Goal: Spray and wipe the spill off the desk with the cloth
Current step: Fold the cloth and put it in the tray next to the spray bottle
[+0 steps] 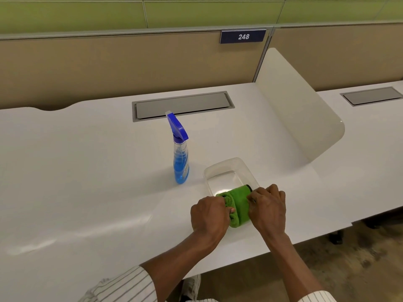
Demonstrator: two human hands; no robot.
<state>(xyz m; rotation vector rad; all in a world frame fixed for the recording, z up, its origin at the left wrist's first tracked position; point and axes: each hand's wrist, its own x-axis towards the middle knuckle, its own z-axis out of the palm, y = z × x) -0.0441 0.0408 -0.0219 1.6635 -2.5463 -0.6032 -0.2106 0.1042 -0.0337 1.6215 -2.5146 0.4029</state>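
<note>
Hands of one person work together over the near edge of the white laminate desk [87, 171]. Left hand [209, 216] is curled into a fist around the left end of the rolled green microfibre cloth [238, 205], with a thumb tip showing against the fabric. Right hand [268, 208] is likewise closed around the cloth's right end, fingers folded under and knuckles up. Cloth sits bunched between the two fists, over the near end of the clear rectangular plastic tray [226, 165]; whether it touches the tray floor cannot be told. Tray rests on the desk surface close to the near edge, right of centre. Clear spray bottle with blue liquid and blue trigger head [180, 153] stands upright on the desk just beside the tray's far left corner, apart from both hands, nozzle pointing toward the far edge. Grey recessed cable hatch [183, 105] lies along the far edge. Cream curved divider panel [294, 110] rises at the right edge. Striped sleeves [128, 284] cover both forearms.
</note>
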